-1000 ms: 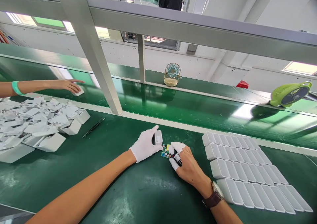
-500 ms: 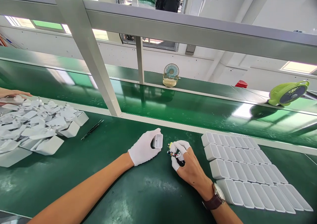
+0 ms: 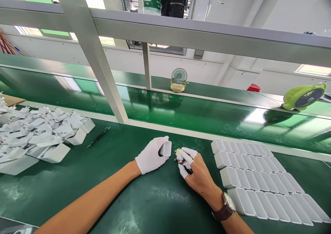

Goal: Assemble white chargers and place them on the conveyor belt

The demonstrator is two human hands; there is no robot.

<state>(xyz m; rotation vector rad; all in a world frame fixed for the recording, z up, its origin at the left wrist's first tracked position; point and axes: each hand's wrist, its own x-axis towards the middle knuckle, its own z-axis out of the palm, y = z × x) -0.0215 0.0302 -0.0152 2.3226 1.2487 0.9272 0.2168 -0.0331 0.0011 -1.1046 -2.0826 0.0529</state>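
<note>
My left hand [image 3: 152, 156], in a white glove, is closed around a small white plastic housing [image 3: 166, 148] whose open end faces right. Just to its right, my right hand [image 3: 192, 165] wears white fingertip covers and pinches a small circuit board [image 3: 178, 154] with a yellow part, coloured components and something black under the fingers. A narrow gap separates board and housing. Much of the board is hidden by the fingers. To the right, white housings [image 3: 258, 178] stand side by side in several rows, the nearest close to my right wrist.
A heap of white plastic parts and boxes [image 3: 46, 130] lies at the left, with black tweezers [image 3: 98, 136] beside it. A slanted metal post [image 3: 103, 71] rises behind the green work surface [image 3: 160, 203]. Two fans, one cream [image 3: 179, 79] and one lime green [image 3: 302, 96], stand farther back.
The view has shifted slightly. My left hand has turned the housing a little. The right fingers have closed further over the board. Another person's hand at the far left has gone out of view.
</note>
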